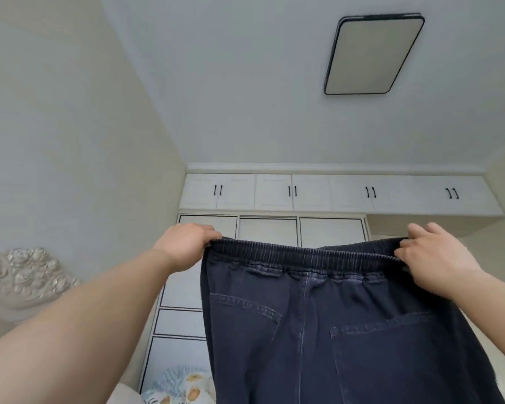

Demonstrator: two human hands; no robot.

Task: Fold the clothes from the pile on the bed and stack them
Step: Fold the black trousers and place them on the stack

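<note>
A pair of dark blue denim trousers with an elastic waistband hangs in the air in front of me, back pockets facing me. My left hand pinches the left end of the waistband. At the right end, my right hand grips the waistband. The band is stretched between both hands at about the height of the wardrobe's top. The trouser legs run out of the bottom of the frame. The camera is tilted up, and the bed and clothes pile are hidden from view.
A white wardrobe with sliding doors stands behind the trousers, with white overhead cupboards above it. A light blue patterned fabric lies at the bottom left. A carved headboard is on the left, a ceiling lamp above.
</note>
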